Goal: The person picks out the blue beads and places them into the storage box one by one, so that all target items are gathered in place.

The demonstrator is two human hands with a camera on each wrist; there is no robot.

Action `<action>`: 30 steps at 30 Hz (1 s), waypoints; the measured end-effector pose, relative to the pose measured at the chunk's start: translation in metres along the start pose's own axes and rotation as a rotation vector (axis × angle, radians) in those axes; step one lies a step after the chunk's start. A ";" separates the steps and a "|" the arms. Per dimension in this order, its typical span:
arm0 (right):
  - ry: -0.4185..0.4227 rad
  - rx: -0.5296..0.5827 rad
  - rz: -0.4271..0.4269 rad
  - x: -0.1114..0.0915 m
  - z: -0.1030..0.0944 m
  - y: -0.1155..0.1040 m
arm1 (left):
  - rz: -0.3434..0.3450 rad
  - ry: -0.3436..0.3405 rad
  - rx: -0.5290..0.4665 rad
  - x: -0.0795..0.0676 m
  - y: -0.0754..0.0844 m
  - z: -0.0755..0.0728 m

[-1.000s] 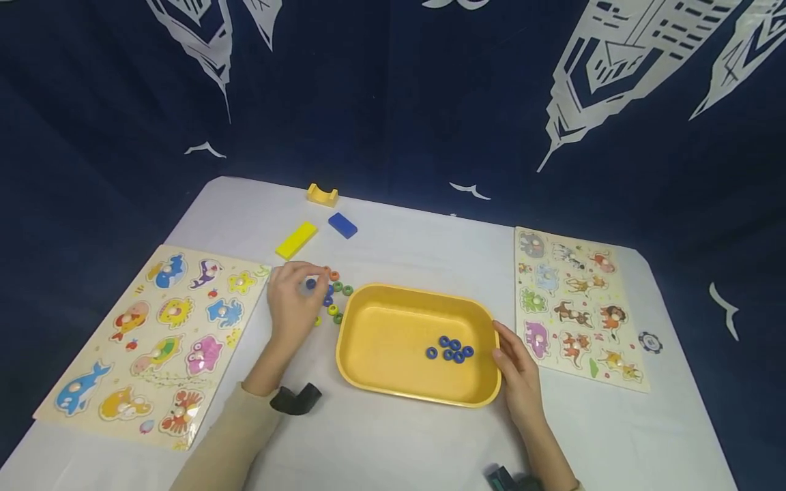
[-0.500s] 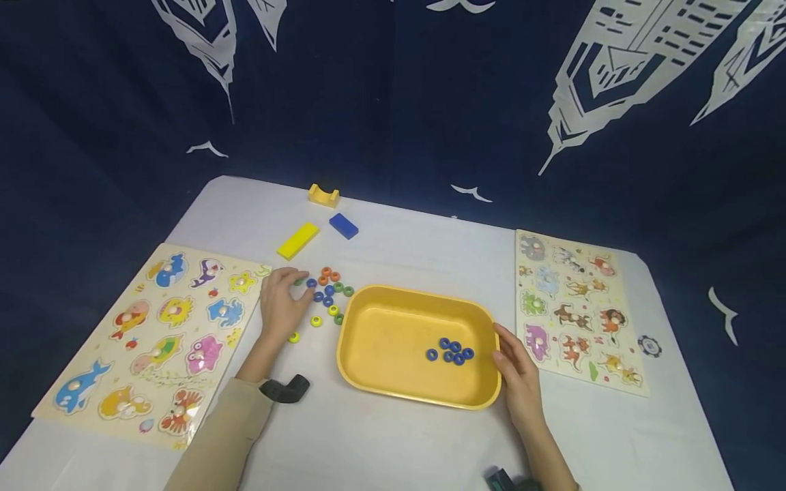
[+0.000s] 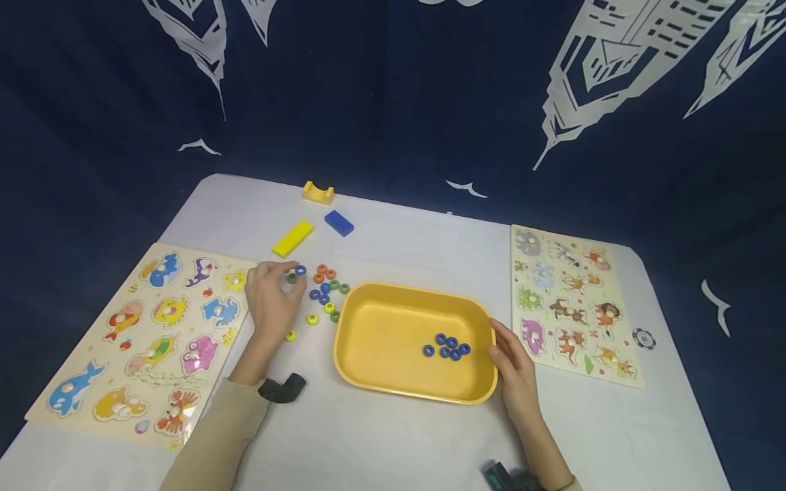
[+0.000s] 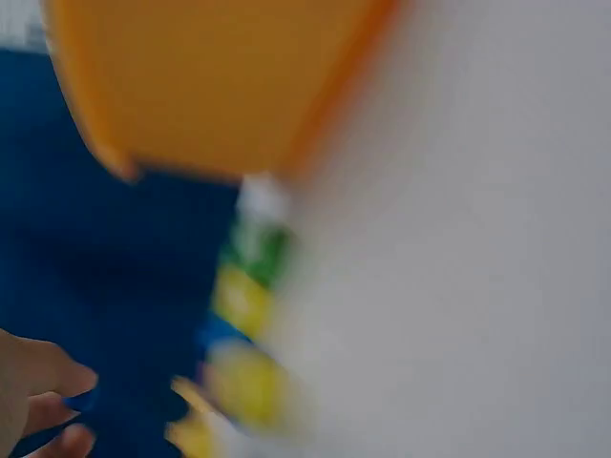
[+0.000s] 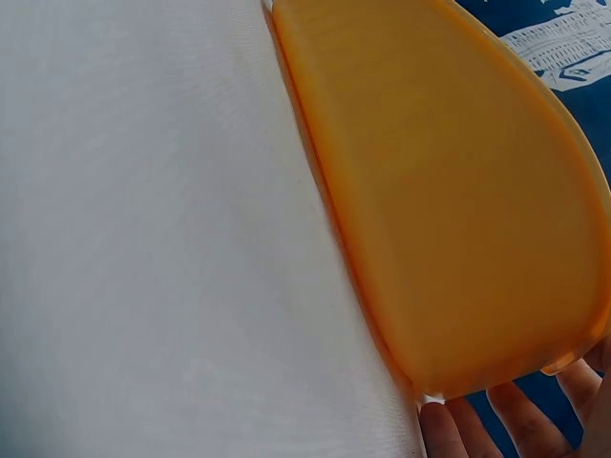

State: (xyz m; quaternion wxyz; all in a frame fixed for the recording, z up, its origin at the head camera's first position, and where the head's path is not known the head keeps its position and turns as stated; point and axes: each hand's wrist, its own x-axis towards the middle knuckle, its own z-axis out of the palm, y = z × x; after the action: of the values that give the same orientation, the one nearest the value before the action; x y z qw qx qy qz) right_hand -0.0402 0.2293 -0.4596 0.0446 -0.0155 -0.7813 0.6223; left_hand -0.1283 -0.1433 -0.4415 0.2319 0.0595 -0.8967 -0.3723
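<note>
My left hand (image 3: 273,296) pinches a blue ring bead (image 3: 300,270) between thumb and index finger, just above the table in the head view. A green bead (image 3: 291,278) shows behind its fingertips. To its right lie loose orange beads (image 3: 322,269), blue beads (image 3: 315,294), green beads and yellow beads (image 3: 312,318). A yellow tray (image 3: 381,385) stands in the middle with several blue beads (image 3: 452,342) inside, toward its right end. My right hand (image 3: 518,372) holds the tray's right side by the rim. The left wrist view is blurred, its fingers (image 4: 67,374) partly cut off.
An animal puzzle board (image 3: 202,300) lies on the left and another puzzle board (image 3: 574,300) on the right, by a small round chip (image 3: 644,339). Behind the beads are a yellow block (image 3: 293,238), a blue block (image 3: 339,223) and a notched yellow block (image 3: 318,194).
Half a second ago the blue bead lay on the table beside the left fingers; now it is pinched and raised. Earlier, the left hand moved left from over the beads. The right hand stays at the tray.
</note>
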 end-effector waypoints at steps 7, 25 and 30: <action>0.002 0.005 -0.017 0.001 0.000 -0.003 | 0.159 -0.266 -0.285 -0.015 0.082 -0.008; 0.000 0.006 0.011 -0.001 0.002 -0.001 | 0.299 -0.874 0.145 -0.043 0.122 0.082; 0.000 0.000 0.001 -0.001 0.001 -0.001 | 0.241 -0.945 0.049 -0.048 0.125 0.082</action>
State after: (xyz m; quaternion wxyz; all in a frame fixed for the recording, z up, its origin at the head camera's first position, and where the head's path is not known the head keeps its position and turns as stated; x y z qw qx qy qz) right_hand -0.0396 0.2283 -0.4589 0.0445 -0.0160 -0.7813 0.6224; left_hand -0.1157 0.0122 -0.4229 -0.1607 -0.2147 -0.9129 -0.3078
